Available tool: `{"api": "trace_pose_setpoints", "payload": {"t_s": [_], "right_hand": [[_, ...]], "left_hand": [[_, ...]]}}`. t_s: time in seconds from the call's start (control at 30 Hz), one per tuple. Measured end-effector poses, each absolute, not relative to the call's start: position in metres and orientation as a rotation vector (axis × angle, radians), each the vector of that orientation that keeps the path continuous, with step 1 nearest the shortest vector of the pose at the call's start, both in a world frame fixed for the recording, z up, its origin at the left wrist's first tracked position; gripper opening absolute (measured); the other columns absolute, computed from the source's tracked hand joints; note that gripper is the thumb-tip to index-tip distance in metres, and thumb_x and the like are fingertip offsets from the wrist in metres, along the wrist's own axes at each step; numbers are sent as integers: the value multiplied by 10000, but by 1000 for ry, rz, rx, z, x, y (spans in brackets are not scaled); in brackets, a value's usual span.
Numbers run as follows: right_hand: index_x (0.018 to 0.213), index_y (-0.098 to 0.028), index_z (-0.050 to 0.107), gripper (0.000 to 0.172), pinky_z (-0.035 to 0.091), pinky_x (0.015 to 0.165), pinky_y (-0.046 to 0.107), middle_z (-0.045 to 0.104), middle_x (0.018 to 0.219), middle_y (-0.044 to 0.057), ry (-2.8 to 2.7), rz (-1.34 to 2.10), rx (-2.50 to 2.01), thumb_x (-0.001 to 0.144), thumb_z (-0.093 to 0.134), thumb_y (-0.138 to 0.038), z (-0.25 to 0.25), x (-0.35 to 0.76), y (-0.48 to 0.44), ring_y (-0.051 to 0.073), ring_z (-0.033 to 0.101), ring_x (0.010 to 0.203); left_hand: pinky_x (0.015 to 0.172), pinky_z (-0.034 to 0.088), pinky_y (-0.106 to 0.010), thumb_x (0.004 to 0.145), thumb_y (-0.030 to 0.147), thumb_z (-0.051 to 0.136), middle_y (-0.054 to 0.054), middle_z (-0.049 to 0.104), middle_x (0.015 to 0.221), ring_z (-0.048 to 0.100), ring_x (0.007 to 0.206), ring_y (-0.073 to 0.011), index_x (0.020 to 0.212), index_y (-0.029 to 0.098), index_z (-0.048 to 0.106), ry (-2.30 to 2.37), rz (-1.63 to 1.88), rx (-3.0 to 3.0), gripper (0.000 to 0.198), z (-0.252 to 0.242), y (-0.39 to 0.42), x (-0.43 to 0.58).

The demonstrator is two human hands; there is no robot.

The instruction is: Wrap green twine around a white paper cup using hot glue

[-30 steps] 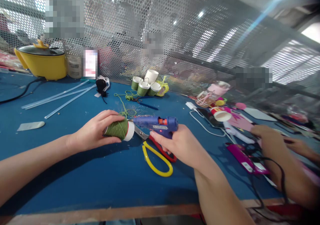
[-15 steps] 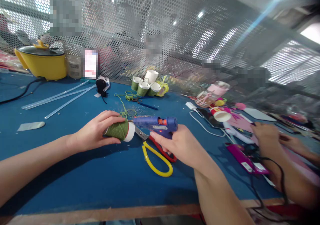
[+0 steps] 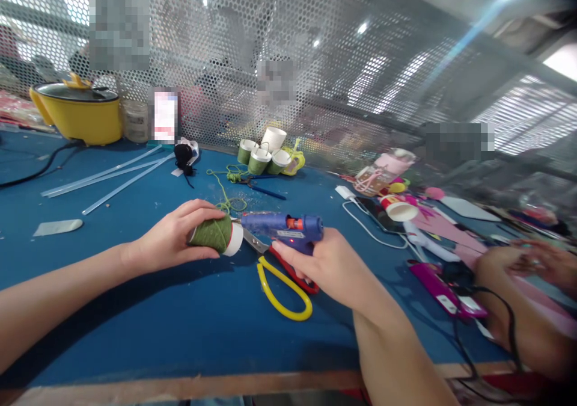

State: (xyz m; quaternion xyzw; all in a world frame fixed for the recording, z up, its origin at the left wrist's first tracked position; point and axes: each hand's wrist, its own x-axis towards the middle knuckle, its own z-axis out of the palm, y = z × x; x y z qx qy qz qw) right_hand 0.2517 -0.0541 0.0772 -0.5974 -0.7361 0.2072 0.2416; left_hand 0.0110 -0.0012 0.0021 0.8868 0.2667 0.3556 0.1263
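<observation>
Two bare hands are at work over a smooth blue tabletop (image 3: 180,340). The left hand (image 3: 178,237) curls round a small white cup wound in green yarn (image 3: 211,235), fingers over the top and thumb beneath; the cup lies on its side, its white end turned away from the palm, and whether it touches the table I cannot tell. The right hand (image 3: 331,267) is closed round the grip of a blue plastic glue gun (image 3: 274,225), its nozzle just beside the cup's yarn edge; contact there is too small to make out, and the trigger is hidden.

The cup looks light and thin-walled, likely paper, so a hard squeeze would probably dent it. Its yarn should be soft and grippy, the bare white band slicker. The best hold seems a loose one round the yarn-covered middle, fingers well back from the nozzle. The gun appears stiff, its tip probably hot, so the grip is the only safe place to take it. Steel scissors with red and yellow handles (image 3: 293,316) lie beneath it, crowding the right hand
</observation>
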Motion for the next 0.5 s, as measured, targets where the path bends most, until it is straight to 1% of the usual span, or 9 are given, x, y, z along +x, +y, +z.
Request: {"api": "trace_pose_setpoints", "payload": {"t_s": [0.13, 0.3, 0.5], "right_hand": [[677, -201, 608, 139, 408, 481, 261, 542, 463, -27, -2027, 578, -1660, 749, 589, -319, 78, 251, -56, 145, 509, 475], [675, -193, 626, 157, 421, 504, 252, 545, 470, -32, -2042, 603, -1644, 763, 568, -310, 79, 249, -57, 139, 517, 484], [662, -189, 581, 155, 415, 501, 243, 525, 467, -44, -2073, 618, -1649, 771, 555, -296, 79, 250, -58, 116, 476, 443]], "left_hand": [[851, 474, -343, 776, 392, 628, -112, 549, 1079, 554, 989, -224, 1142, 172, 490, 824, 1063, 2484, 449, 1, -1, 12], [814, 484, -335, 763, 404, 633, -114, 575, 1050, 576, 948, -221, 1110, 155, 509, 872, 1050, 2445, 444, 2, -1, 12], [787, 484, -322, 753, 408, 636, -99, 600, 1021, 591, 916, -215, 1083, 152, 532, 933, 1031, 2396, 431, 3, -1, 13]]}}
